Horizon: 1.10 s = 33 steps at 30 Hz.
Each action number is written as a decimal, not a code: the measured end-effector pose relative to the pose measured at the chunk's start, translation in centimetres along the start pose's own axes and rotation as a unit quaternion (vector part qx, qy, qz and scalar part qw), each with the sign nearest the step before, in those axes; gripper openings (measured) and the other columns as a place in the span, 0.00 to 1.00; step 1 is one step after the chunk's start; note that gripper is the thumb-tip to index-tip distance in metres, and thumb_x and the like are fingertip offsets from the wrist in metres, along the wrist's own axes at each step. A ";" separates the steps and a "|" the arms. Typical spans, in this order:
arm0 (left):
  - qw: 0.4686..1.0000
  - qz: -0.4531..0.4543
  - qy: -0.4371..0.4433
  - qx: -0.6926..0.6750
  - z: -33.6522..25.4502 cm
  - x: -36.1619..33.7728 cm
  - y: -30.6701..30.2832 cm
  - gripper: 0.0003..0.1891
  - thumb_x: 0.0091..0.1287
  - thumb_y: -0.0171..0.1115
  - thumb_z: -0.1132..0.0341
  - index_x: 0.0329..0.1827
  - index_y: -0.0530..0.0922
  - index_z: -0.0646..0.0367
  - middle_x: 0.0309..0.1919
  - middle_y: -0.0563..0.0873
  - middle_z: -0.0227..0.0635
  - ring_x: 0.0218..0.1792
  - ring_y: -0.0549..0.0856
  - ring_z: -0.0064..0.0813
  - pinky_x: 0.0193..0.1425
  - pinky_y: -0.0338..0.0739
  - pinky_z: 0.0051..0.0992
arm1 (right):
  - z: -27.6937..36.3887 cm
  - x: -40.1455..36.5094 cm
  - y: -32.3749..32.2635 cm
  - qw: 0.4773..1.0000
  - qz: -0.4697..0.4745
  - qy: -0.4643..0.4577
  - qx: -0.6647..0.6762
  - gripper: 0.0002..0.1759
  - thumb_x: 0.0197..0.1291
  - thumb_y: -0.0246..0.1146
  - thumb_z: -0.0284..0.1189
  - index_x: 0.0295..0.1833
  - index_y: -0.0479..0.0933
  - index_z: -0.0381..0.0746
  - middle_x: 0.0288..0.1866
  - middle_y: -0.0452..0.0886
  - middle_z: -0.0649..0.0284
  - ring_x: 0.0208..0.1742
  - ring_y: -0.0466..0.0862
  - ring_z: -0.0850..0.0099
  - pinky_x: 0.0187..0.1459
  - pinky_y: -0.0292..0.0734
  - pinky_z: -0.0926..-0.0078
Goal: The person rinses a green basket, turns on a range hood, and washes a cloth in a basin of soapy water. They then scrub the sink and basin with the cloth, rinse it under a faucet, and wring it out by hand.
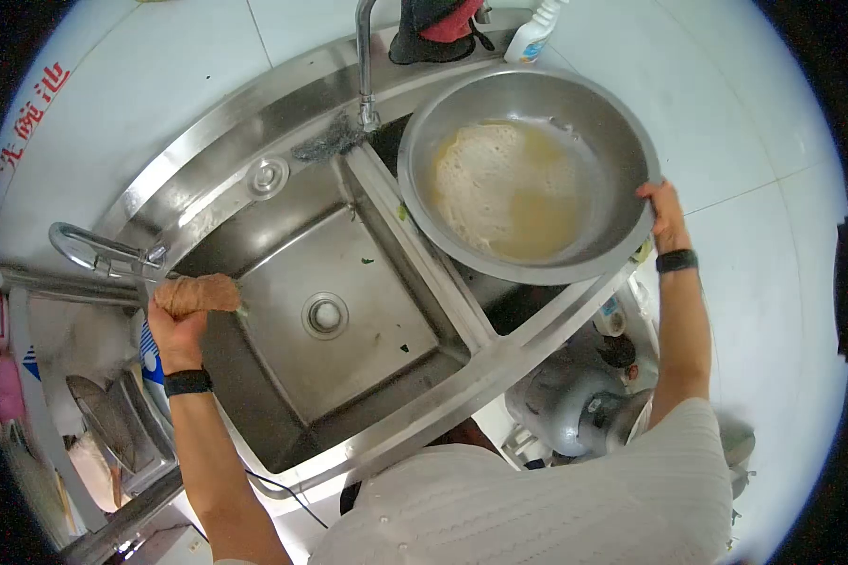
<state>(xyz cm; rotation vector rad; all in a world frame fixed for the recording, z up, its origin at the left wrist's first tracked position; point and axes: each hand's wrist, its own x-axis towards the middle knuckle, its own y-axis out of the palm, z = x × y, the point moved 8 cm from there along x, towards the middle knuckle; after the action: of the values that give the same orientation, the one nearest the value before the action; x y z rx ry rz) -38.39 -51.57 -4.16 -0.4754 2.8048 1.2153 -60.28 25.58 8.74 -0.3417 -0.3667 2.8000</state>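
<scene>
My left hand [176, 337] is closed around a rough brown scrubbing pad [213, 294], over the left edge of the sink [273, 348]. A large round metal basin [622, 155] rests over the right sink compartment and hides most of it. Yellowish liquid with pale foam [485, 184] lies in its bottom. At the basin's right rim, my right hand [669, 218] grips the edge, thumb on the inner side. Small green scraps [367, 261] and a drain [325, 315] show on the left compartment's floor.
One faucet [367, 113] hangs between the compartments; a curved one [104, 250] stands at the left. Steel wool [330, 139], a red-and-black cloth item [438, 28] and a spray bottle [534, 36] line the back ledge. A grey gas cylinder [565, 395] stands below the sink's front edge.
</scene>
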 end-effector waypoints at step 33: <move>0.979 -0.190 0.068 0.027 2.0 -5.0 2.6 0.09 0.57 0.42 0.65 0.21 0.67 0.54 0.20 0.74 0.32 0.24 0.75 0.30 0.32 0.72 0.31 | 24.7 -13.6 7.8 0.819 -0.010 -0.367 -0.441 0.18 0.35 0.53 0.18 0.39 0.70 0.35 0.34 0.76 0.52 0.40 0.76 0.60 0.40 0.69 0.71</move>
<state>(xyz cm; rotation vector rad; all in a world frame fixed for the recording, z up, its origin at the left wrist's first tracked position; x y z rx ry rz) -34.58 -47.17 -2.85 -1.0677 2.6662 1.0564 -56.32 8.77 32.39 0.6052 -1.8147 2.4124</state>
